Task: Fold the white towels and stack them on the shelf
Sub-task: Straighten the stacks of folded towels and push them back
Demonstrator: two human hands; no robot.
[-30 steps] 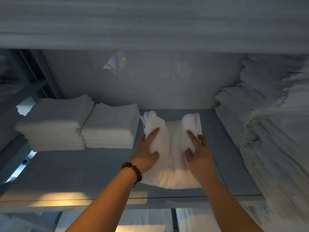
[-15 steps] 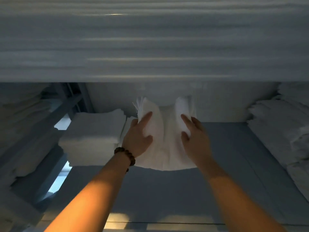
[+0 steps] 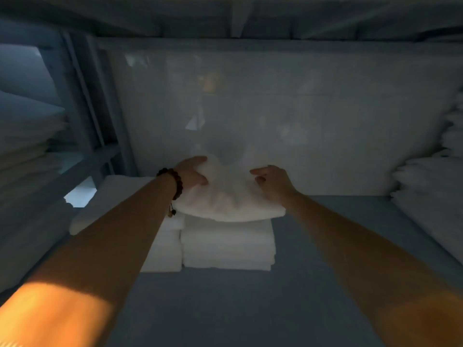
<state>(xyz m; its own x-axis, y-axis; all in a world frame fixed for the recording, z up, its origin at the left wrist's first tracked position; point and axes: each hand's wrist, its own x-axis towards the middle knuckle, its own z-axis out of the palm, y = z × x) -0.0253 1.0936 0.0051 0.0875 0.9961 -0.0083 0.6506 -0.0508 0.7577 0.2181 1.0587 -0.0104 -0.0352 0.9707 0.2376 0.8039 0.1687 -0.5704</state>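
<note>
Looks dim and bluish overall, with warm orange patches on the near forearms (image 3: 57, 314), soft blur over the towel (image 3: 233, 204), and smeared bowing at the edges.

**Open shelf at 3 and 6 o'clock of the stacks**

Bare shelf (image 3: 250, 309) lies open at 6 o'clock of the left stack (image 3: 165, 249) and right stack (image 3: 228, 246), and at 3 o'clock up to the pile (image 3: 431, 196). The wall (image 3: 300, 121) closes 12 o'clock and a post (image 3: 82, 96) blocks 10 o'clock. The upper shelf (image 3: 225, 18) caps the headroom. The towel (image 3: 230, 201), gripped by the left hand (image 3: 191, 171) and right hand (image 3: 273, 181), covers the right stack's top.
</note>
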